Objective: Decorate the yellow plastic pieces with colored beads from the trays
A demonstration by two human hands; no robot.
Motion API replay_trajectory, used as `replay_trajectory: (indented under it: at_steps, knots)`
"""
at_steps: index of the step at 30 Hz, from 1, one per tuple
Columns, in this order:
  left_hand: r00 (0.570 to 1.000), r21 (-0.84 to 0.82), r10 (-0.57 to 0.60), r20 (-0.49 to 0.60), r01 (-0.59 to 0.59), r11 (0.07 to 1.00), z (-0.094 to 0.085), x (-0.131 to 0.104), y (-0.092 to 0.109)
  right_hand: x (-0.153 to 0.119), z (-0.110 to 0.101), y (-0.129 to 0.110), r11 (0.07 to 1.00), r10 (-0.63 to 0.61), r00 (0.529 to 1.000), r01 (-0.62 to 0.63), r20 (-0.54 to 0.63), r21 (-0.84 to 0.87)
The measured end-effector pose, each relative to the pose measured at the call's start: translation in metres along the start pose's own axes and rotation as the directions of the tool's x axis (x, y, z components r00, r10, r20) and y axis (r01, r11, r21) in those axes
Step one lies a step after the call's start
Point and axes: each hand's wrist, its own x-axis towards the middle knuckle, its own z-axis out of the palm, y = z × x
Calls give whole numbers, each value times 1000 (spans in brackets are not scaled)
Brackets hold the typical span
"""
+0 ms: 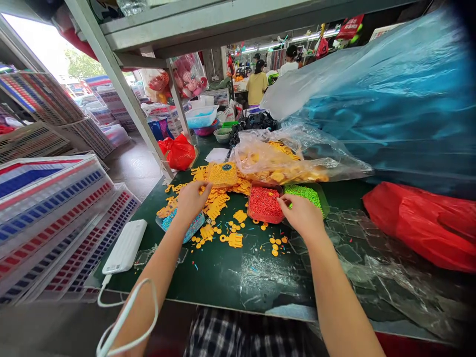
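My left hand [191, 199] is beside the tray of orange beads [222, 176], above the tray of blue beads [188, 228]. Its thumb and fingers are closed together; anything between them is too small to make out. My right hand [304, 214] hovers at the right edge of the tray of red beads [263, 206], fingertips pinched, and I cannot see what they hold. Behind it is a tray of green beads [307, 196]. Flat orange plastic pieces [215, 204] are heaped between the trays. One orange piece [235, 240] and several small orange discs [275, 245] lie nearer me.
A white power bank [126, 245] with a cable lies left. Clear plastic pieces [349, 228] and a red bag [424, 223] are right. Behind stands a clear bag of orange parts [275, 161]. A metal shelf frame [122, 89] rises left; crates [63, 213] stand beside the table.
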Motion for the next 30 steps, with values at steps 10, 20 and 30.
replay_trajectory:
  at_steps: [10, 20, 30]
  knots:
    - [877, 164, 139, 461, -238, 957, 14, 132, 44, 1, 4, -1, 998, -46, 999, 46, -7, -37]
    - [889, 219, 151, 433, -266, 939, 4, 131, 60, 3, 8, 2, 998, -58, 998, 57, -29, -20]
    - [932, -224, 354, 74, -330, 917, 17, -26, 43, 5, 8, -7, 987, -151, 988, 153, 40, -51]
